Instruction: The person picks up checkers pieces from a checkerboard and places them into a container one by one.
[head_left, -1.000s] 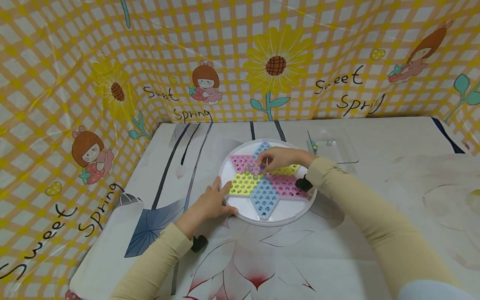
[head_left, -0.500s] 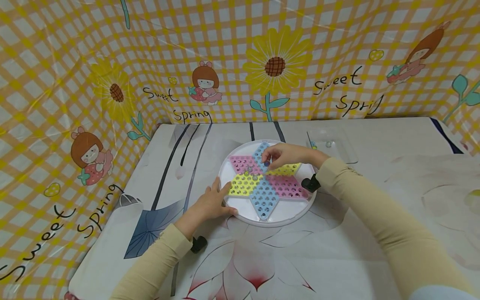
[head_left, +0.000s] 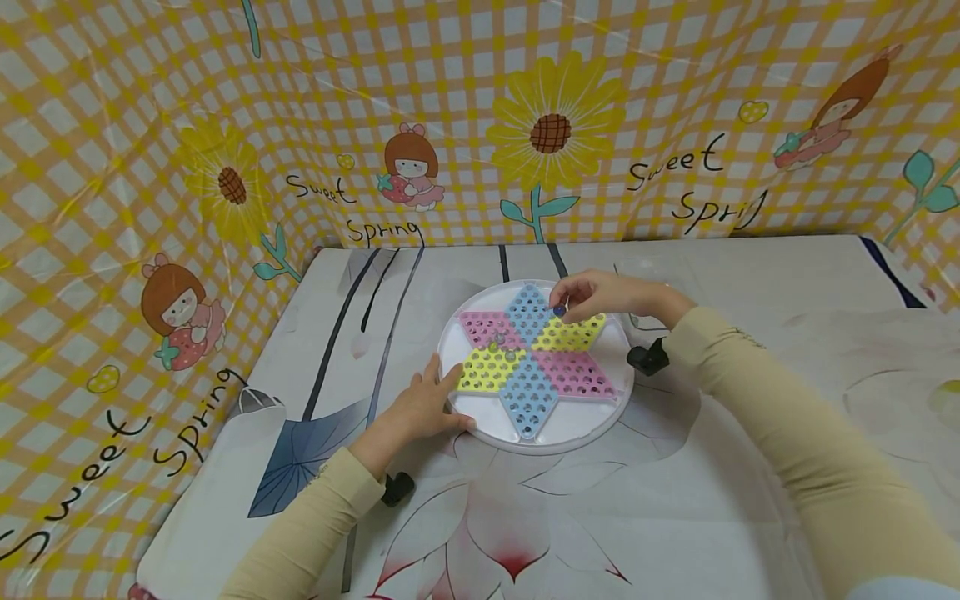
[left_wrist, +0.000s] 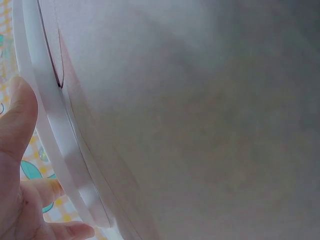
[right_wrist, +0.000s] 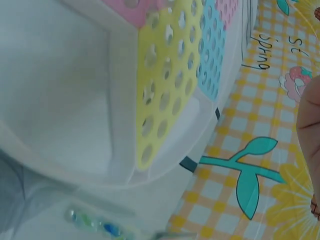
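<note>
A round white Chinese checkers board (head_left: 474, 417) with pink, yellow and blue perforated sections lies on the table. My left hand (head_left: 422, 407) rests against its left rim, fingers spread; in the left wrist view that hand (left_wrist: 15, 165) lies along the white rim (left_wrist: 60, 125). Between thumb and fingertips, my right hand (head_left: 600, 293) pinches a dark blue marble (head_left: 559, 311), above the far right yellow section (head_left: 573, 335). A few clear marbles (head_left: 511, 355) sit left of the board's middle. The right wrist view shows only an edge of the right hand (right_wrist: 309, 125).
Behind the right hand is a clear plastic tray (head_left: 663, 265), partly hidden by the hand and wrist. Several marbles (right_wrist: 112, 229) lie in it in the right wrist view. A checked, printed cloth (head_left: 465, 92) stands as a wall along the table's back and left.
My right hand has moved right and away from me with the dark blue marble, from the pink section past the blue one, uncovering the far blue section. The left hand has stayed put.
</note>
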